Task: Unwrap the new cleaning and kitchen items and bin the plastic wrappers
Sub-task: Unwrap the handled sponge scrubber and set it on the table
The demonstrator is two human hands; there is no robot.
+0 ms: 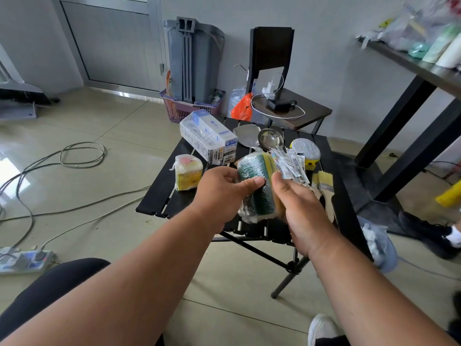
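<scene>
Small wrapped pack (187,172) parked near table's (159,196) left edge, awaiting turn. Left hand (222,193) clamped round sponge pack (257,186), steadying it above table's near edge. Right hand (296,203) cupped against its far side, fingers hidden, likely seeking film seam.

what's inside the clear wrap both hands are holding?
A stack of green-and-yellow scouring sponges, still sealed in plastic film. The left hand and right hand grip it from either side. Their count and the far face are hidden by fingers and film.
</scene>
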